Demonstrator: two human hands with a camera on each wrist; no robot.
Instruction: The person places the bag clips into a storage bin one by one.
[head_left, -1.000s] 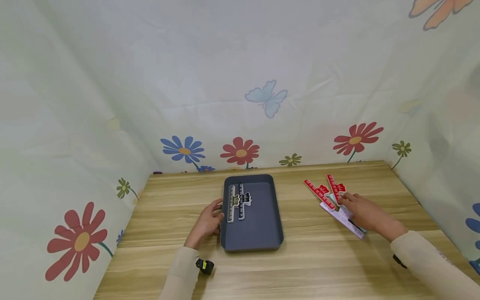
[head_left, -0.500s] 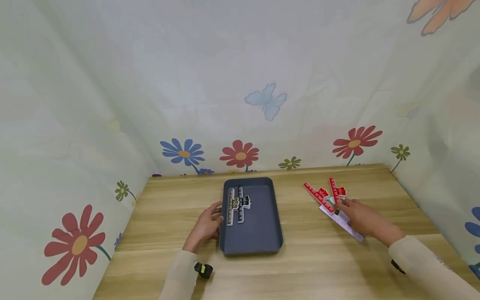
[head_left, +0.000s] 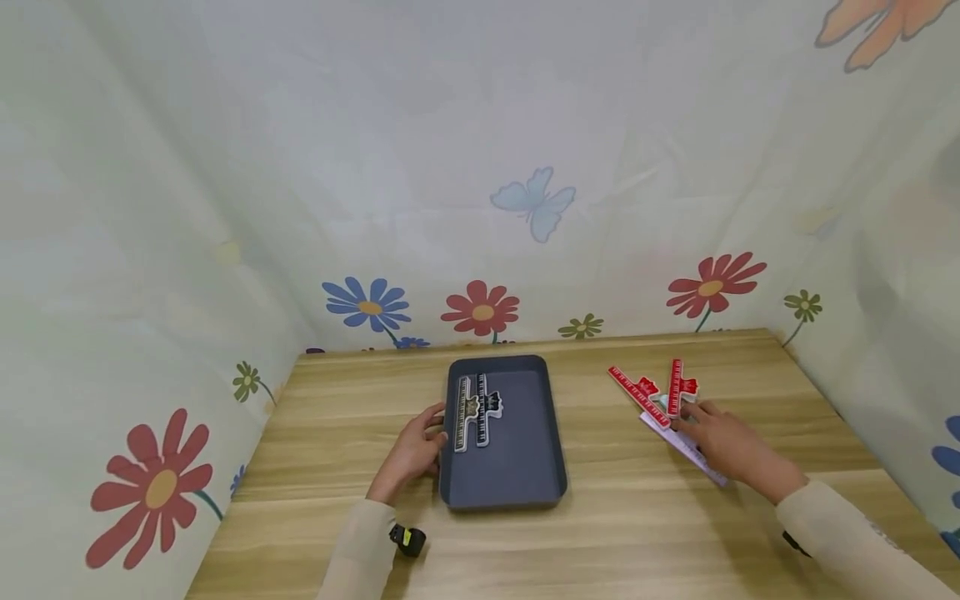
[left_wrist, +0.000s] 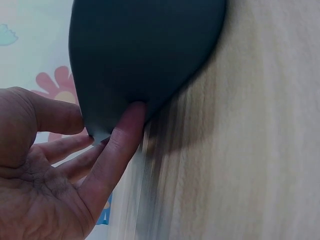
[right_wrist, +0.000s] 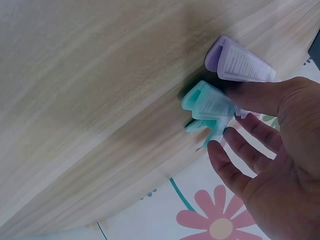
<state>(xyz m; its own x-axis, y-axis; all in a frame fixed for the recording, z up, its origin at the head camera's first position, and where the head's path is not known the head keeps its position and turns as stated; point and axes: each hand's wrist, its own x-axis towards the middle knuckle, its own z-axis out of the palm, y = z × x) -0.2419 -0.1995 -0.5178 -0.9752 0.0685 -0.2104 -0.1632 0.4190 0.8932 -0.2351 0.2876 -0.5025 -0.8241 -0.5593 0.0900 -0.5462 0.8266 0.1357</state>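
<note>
Right grip [head_left: 733,443] at re-angled red clip [head_left: 676,387].

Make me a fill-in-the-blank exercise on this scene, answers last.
The left hand holds the dark gray tray by its ____ side.
In the tray lie ____ keyboard-patterned clips.
Right of the tray, two clips share the warm color ____.
In the right wrist view, the clip directly above the teal clip is ____.

Missing words: left; two; red; purple.

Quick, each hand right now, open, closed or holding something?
Left hand: closed, holding the dark tray by its edge.
Right hand: at the teal clip; cannot tell whether it is gripping.
</note>
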